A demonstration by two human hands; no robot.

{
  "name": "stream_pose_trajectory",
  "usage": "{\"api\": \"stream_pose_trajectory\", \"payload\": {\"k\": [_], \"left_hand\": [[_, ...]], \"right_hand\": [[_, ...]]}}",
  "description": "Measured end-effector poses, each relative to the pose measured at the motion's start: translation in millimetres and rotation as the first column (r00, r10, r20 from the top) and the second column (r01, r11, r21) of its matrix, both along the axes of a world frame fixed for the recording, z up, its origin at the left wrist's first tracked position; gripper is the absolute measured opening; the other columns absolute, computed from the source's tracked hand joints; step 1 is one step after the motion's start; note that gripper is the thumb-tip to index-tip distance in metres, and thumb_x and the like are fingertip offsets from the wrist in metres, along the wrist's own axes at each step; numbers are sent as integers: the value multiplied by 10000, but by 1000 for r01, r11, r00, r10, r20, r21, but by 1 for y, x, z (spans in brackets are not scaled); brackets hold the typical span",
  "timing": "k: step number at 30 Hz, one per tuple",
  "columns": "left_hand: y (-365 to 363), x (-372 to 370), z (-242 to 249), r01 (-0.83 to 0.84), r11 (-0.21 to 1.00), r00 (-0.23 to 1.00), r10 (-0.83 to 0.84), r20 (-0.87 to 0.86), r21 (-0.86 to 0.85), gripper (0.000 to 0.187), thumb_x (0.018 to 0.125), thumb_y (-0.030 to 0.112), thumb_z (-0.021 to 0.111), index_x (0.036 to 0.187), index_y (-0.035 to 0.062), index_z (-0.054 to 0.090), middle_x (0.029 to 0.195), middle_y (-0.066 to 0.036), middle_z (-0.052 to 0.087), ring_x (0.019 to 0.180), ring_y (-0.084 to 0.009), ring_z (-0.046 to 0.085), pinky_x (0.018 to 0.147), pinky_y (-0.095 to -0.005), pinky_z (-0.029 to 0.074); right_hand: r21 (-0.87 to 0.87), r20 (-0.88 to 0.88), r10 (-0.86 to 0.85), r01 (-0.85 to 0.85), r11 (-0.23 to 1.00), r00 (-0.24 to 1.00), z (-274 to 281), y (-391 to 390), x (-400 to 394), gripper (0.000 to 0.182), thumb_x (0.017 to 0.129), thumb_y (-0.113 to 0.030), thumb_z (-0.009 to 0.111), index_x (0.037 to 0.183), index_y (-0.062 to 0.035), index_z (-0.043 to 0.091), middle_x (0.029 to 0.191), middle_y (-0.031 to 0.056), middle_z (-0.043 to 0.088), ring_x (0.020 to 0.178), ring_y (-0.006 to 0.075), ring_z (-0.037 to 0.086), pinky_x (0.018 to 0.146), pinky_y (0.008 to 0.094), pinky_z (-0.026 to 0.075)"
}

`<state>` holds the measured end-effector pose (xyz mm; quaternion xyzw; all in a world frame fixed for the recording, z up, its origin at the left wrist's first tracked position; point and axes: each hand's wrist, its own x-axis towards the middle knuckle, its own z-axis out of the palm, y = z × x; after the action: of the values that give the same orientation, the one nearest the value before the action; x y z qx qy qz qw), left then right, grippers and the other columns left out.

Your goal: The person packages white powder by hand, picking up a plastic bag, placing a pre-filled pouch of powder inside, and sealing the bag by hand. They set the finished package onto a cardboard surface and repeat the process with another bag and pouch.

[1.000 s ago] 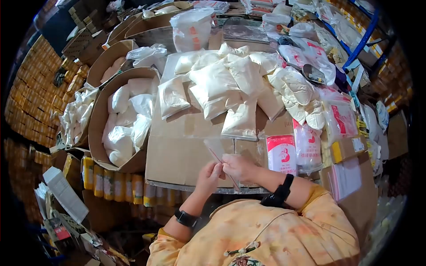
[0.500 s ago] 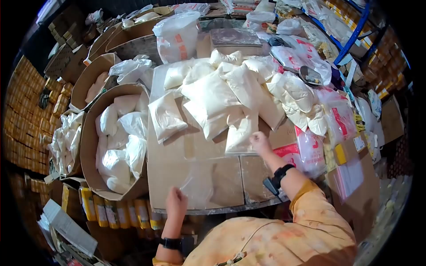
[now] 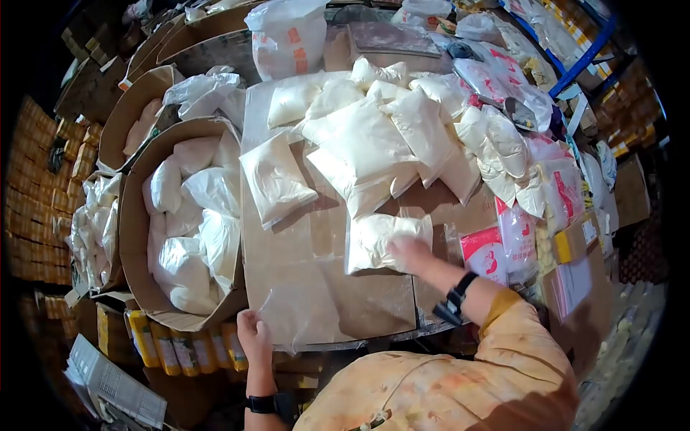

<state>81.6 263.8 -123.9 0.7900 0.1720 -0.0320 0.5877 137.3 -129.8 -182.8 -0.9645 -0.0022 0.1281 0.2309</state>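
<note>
My left hand point(image 3: 255, 335), at the table's front left, pinches the edge of a flat, clear plastic bag point(image 3: 300, 307). Slightly blurred, my right hand point(image 3: 410, 254) grips the right part of a small bag of cream-coloured powder point(image 3: 372, 243); its fingertips are not sharp. This bag lies on the cardboard-covered table point(image 3: 370, 305), in front of a heap of similar powder bags point(image 3: 363, 136). One more powder bag point(image 3: 275, 176) rests at the left of the heap.
A large cardboard box point(image 3: 135, 241) of white filled bags stands against the table's left side. Printed pink-and-white packaging point(image 3: 484, 255) lies at the right. A white plastic sack point(image 3: 287, 47) stands at the back, and yellow-wrapped packs point(image 3: 164, 348) sit below left.
My right hand has drawn the small powder bag towards me, apart from the heap. My left hand has moved left and down, and the clear bag's edge has shifted left with it.
</note>
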Motion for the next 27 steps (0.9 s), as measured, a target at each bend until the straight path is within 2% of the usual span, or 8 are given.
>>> {"api": "stream_pose_trajectory", "payload": {"k": [2,4,8,12,14,18,23,27], "left_hand": [[-3,5,4,14,1000,1000,-14,11,8,196,734,-72,410,904,5,471,763,-22,478,671,-74,463,629,-207,393],[-8,7,7,31,998,999,-32,15,56,204,732,-75,413,909,5,476,755,-25,485,664,-77,471,625,-209,396],[-30,10,24,70,939,991,-103,82,338,157,764,-21,509,917,18,503,702,-59,533,609,-138,524,583,-254,424],[-53,14,29,99,825,972,-199,122,556,123,797,73,595,887,39,519,653,-108,551,574,-244,551,542,-320,437],[-67,20,32,130,761,948,-284,147,636,111,810,46,580,878,24,495,638,-110,521,552,-226,523,528,-301,423],[-103,36,42,27,838,921,-233,312,545,77,798,101,594,822,78,524,657,-106,553,598,-305,561,521,-374,430],[-160,56,36,65,791,888,-324,326,609,68,815,126,552,861,106,506,685,-119,567,622,-331,567,516,-410,425],[-206,52,18,188,852,919,-328,219,488,98,826,157,534,900,103,499,726,-134,582,669,-365,566,564,-444,436]], "right_hand": [[-107,451,65,-18,994,890,12,-19,36,424,784,-370,602,942,22,568,958,209,589,916,323,565,796,414,441],[-137,31,-50,54,989,998,-10,-33,48,575,722,-447,643,996,51,557,999,239,581,934,347,563,803,398,444],[59,-521,-79,128,990,850,-20,-37,44,801,617,-523,709,1066,113,522,1069,287,552,966,361,562,800,375,451],[285,-350,-78,186,940,933,-27,-25,-4,476,774,-433,596,942,13,611,888,223,621,840,337,606,743,391,462],[102,-311,-65,101,990,948,10,-8,-30,348,821,-351,551,887,-17,626,801,201,622,780,357,599,714,412,465],[136,86,165,-175,975,983,86,-31,-74,312,803,-304,570,767,-1,635,715,214,588,683,379,571,626,446,452],[763,57,-30,-24,646,998,165,-61,-120,187,758,-81,628,926,-1,612,888,164,615,837,290,595,738,339,464],[480,302,72,-217,850,950,134,-63,-144,148,764,-146,650,803,-8,616,698,146,593,628,303,583,574,362,463]]}}
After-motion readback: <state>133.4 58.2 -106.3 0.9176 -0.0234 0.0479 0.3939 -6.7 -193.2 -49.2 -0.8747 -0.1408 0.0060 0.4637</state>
